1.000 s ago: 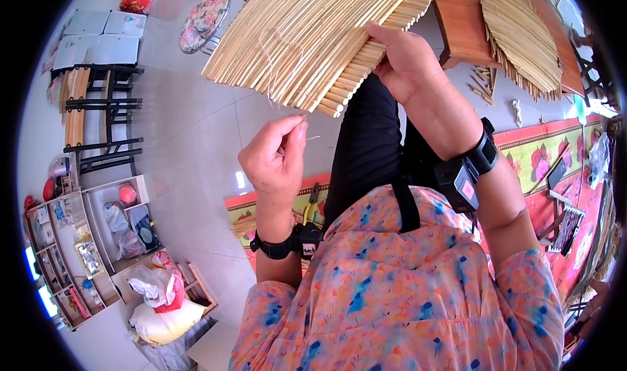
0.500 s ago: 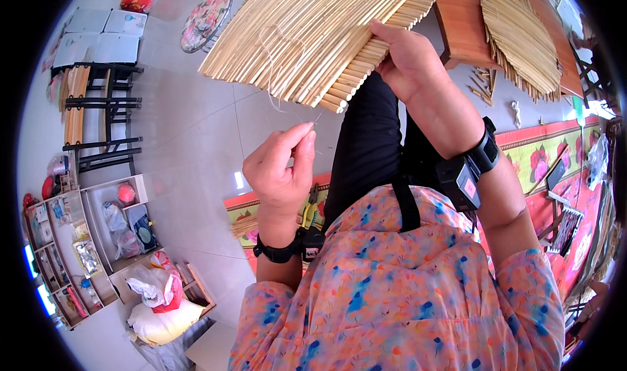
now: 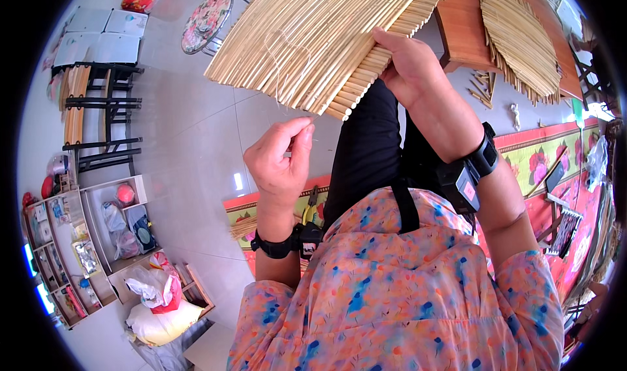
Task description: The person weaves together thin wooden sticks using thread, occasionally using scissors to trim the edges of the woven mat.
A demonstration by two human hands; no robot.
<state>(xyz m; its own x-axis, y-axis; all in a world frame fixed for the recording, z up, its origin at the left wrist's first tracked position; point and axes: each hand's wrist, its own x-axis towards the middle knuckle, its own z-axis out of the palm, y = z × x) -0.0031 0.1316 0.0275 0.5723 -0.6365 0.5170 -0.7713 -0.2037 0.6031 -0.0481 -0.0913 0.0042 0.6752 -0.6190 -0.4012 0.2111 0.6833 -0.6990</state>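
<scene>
A stiff mat of pale reed stalks point(image 3: 307, 41), laid side by side, is held up in front of me, slightly tilted. My right hand point(image 3: 411, 64) grips its right part, thumb on top and fingers underneath. My left hand point(image 3: 281, 152) is closed in a pinch just below the mat's near edge, its fingertips at or very near the stalk ends. A thin needle is pinched there, now mostly hidden by the fingers. A loose pale thread point(image 3: 277, 70) loops over the mat's face and hangs down toward those fingertips.
A second reed mat point(image 3: 519, 41) lies on the wooden table point(image 3: 460, 28), with short stalk pieces point(image 3: 483, 89) on the floor beside it. Yellow-handled pliers point(image 3: 311, 204) rest near my left wrist. A floral stool point(image 3: 207, 21) stands far left; open drawers point(image 3: 72, 253) are at left.
The mat has shifted slightly right and nearer. My left fingertips have come up against its near edge, and the needle that stuck out above them is now hardly visible.
</scene>
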